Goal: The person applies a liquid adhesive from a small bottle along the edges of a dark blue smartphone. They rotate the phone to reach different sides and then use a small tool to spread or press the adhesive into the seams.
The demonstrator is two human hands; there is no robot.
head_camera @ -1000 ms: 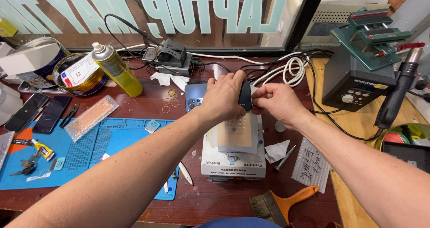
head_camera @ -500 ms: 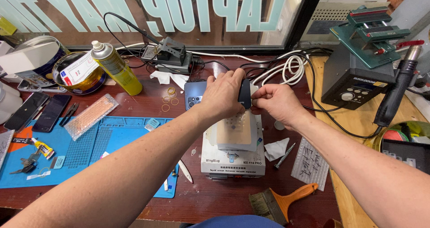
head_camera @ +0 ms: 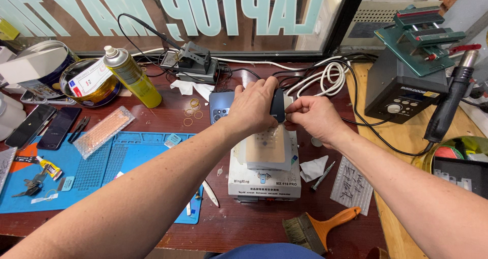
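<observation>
Across the dark red workbench [head_camera: 152, 121], the biggest thing is the blue work mat [head_camera: 127, 157] at eight o'clock from the hands, strewn with small parts. At six o'clock from the hands stands a white box-shaped heating machine [head_camera: 264, 180] with a tan pad [head_camera: 267, 149] lying on its top. At three o'clock sits a dark grey station with a dial [head_camera: 399, 93], and a black hot-air handle [head_camera: 450, 106] hangs beside it. A yellow spray can [head_camera: 129, 76] stands at ten o'clock, and an orange-handled brush [head_camera: 317, 228] lies at five o'clock near the bench edge.

Both bare hands meet just above the far end of the white machine. The left hand [head_camera: 254, 106] is curled tight around a small dark phone-like device [head_camera: 277, 105], gripping it upright on its edge, thumb side toward the other hand. The right hand [head_camera: 315, 117] is closed in a pinch, its fingertips pressed against the device's right edge; what, if anything, lies between those fingertips I cannot tell. A coil of white cable [head_camera: 330, 78] lies at one o'clock, just behind the right hand.
</observation>
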